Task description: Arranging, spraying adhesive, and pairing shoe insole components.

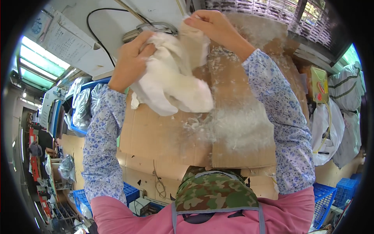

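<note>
Gripping a white plush cover (171, 84) between them, left hand (130, 58) bunched tight, right hand (212, 25) pinching, seemingly, its top.

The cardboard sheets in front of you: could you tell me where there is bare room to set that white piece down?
The cardboard is bare on its left part, under the left hand and the white fabric piece. Right of that, a drift of white fluff covers the board below the right hand. Both sides are crowded: filled plastic bags left, white sacks right.
</note>
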